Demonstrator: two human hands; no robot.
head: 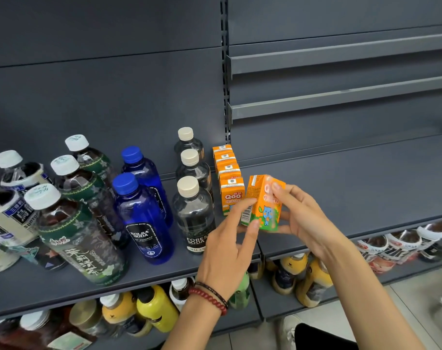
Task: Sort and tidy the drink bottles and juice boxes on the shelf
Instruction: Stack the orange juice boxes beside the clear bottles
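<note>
An orange juice box (pixel 264 200) is held tilted above the grey shelf (pixel 341 188). My right hand (pixel 303 218) grips its right side and top. My left hand (pixel 230 243) pinches its lower left edge with thumb and forefinger. Just behind it a row of several matching orange juice boxes (pixel 228 173) runs back to the shelf wall. Left of them stand three clear soda bottles with cream caps (pixel 194 210), then two blue soda bottles (pixel 144 215), then dark tea bottles with white caps (pixel 76 223).
White-labelled tea bottles (pixel 10 213) crowd the far left. The lower shelf holds yellow bottles (pixel 154 309) and red-and-white bottles (pixel 391 246) lying down. The shelf section right of the upright post (pixel 226 97) is bare grey metal.
</note>
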